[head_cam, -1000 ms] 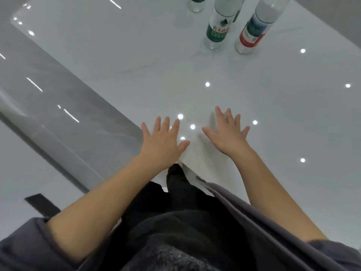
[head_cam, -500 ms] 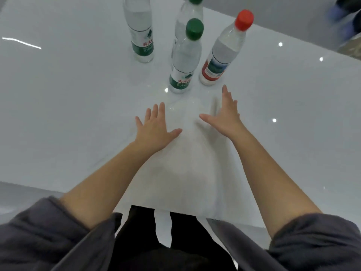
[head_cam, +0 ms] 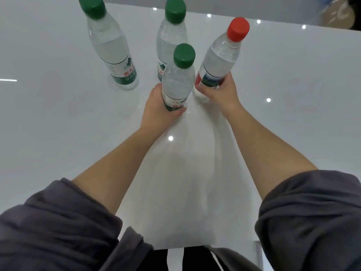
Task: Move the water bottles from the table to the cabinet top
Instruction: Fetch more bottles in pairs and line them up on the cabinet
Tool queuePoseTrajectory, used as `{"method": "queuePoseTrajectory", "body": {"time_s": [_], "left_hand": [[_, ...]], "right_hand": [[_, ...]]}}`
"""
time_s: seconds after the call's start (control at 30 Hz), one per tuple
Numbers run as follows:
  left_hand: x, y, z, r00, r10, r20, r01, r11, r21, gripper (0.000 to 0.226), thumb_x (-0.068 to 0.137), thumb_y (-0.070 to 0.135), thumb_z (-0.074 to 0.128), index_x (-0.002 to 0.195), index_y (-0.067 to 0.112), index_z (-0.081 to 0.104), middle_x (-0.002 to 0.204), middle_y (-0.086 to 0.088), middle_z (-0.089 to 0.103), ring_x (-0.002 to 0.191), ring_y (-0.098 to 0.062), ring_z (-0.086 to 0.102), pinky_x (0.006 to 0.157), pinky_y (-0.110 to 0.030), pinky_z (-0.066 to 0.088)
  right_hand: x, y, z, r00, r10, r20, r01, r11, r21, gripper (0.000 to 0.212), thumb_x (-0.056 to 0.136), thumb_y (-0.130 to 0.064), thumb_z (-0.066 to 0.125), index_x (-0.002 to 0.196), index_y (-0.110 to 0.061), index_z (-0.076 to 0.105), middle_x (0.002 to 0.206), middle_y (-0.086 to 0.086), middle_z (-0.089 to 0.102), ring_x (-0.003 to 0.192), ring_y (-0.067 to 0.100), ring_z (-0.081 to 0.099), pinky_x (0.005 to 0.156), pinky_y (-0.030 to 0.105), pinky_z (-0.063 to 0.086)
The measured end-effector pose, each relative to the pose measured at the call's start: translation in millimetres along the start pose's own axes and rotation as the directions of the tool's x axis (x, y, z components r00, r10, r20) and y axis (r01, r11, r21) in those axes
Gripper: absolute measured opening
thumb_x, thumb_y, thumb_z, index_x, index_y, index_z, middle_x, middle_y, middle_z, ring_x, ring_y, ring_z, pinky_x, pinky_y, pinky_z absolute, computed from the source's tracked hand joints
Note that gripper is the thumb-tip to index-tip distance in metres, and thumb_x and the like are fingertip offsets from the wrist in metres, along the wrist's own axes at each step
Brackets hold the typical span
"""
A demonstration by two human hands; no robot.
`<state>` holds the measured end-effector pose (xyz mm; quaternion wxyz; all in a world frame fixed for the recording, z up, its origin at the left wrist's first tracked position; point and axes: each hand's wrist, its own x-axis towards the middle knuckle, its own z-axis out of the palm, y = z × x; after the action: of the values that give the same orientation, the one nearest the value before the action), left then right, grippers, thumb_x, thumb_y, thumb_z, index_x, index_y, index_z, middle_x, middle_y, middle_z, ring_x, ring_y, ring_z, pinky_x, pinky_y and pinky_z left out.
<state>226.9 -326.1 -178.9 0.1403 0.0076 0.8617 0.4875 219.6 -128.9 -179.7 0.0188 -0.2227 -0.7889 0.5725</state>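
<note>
Several clear water bottles stand upright on a glossy white table. My left hand grips the base of the nearest green-capped bottle. My right hand grips the lower part of the red-capped bottle, which leans to the right. Two more green-capped bottles stand behind: one at the far left and one at the back middle, partly hidden by the held bottle. The cabinet is out of view.
The table's near edge runs just in front of my body. Its far edge crosses the top right, with a blurred dark object beyond it. Bright ceiling-light reflections dot the tabletop.
Both hands lay flat and open on the table earlier. They moved forward to the bottles, and each now grips one. The view has closed in on the bottles.
</note>
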Motion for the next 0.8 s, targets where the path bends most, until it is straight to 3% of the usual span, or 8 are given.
{"method": "queuePoseTrajectory", "body": {"time_s": [0.13,0.27,0.33,0.43,0.53,0.8], "left_hand": [[0.6,-0.4,-2.1,1.000,-0.020,0.017,0.020,1.000,-0.009,0.068,0.065,0.037,0.085,0.123,0.023,0.052,0.115,0.008,0.063,0.103,-0.012,0.061,0.086,-0.027,0.050],[-25.7,-0.9,-8.2,0.998,-0.039,0.044,0.039,0.999,0.018,0.065,0.066,0.038,0.085,0.121,0.023,0.054,0.110,0.010,0.063,0.099,-0.011,0.061,0.079,-0.020,0.045],[-44.2,-6.3,-10.2,0.997,-0.048,0.067,0.046,0.998,0.031,0.063,0.067,0.037,0.085,0.120,0.022,0.054,0.109,0.010,0.061,0.097,-0.010,0.060,0.078,-0.019,0.043],[-70.9,-19.5,-12.1,0.992,-0.033,0.122,0.023,0.997,0.076,0.063,0.066,0.039,0.085,0.119,0.021,0.055,0.109,0.008,0.062,0.097,-0.011,0.060,0.076,-0.016,0.043],[-91.1,-31.5,-13.9,0.982,0.015,0.186,-0.028,0.997,0.069,0.067,0.065,0.032,0.087,0.121,0.020,0.052,0.113,0.004,0.061,0.100,-0.013,0.058,0.082,-0.023,0.047],[-97.4,-30.7,-14.7,0.951,-0.002,0.310,-0.036,0.993,0.116,0.057,0.068,0.029,0.086,0.117,0.015,0.060,0.102,0.007,0.063,0.095,-0.014,0.061,0.082,-0.027,0.049]], "right_hand": [[-6.0,5.6,-3.3,0.999,0.023,0.033,-0.021,0.998,-0.055,0.072,0.061,-0.032,0.087,0.123,-0.012,0.058,0.114,-0.002,0.070,0.103,0.011,0.068,0.089,0.031,0.057],[-54.9,16.0,-10.4,0.998,0.064,0.007,-0.064,0.996,-0.069,0.070,0.062,-0.038,0.085,0.123,-0.016,0.059,0.113,-0.006,0.070,0.101,0.006,0.068,0.086,0.024,0.056],[-86.0,25.0,-13.0,0.995,0.104,0.002,-0.103,0.993,-0.064,0.064,0.065,-0.039,0.084,0.119,-0.016,0.061,0.110,-0.006,0.071,0.099,0.007,0.068,0.089,0.032,0.057],[-132.2,39.4,-15.6,0.988,0.146,-0.044,-0.148,0.988,-0.044,0.048,0.070,-0.034,0.083,0.110,-0.016,0.064,0.101,-0.006,0.072,0.093,0.008,0.069,0.086,0.033,0.058],[-164.7,50.8,-12.6,0.982,0.169,-0.087,-0.170,0.985,0.000,0.038,0.072,-0.025,0.084,0.104,-0.015,0.067,0.096,-0.006,0.073,0.089,0.007,0.069,0.083,0.027,0.055],[-177.4,60.6,-0.9,0.969,0.193,-0.156,-0.190,0.981,0.034,0.052,0.066,-0.038,0.081,0.110,-0.015,0.065,0.102,-0.006,0.073,0.094,0.007,0.069,0.081,0.024,0.056]]}}
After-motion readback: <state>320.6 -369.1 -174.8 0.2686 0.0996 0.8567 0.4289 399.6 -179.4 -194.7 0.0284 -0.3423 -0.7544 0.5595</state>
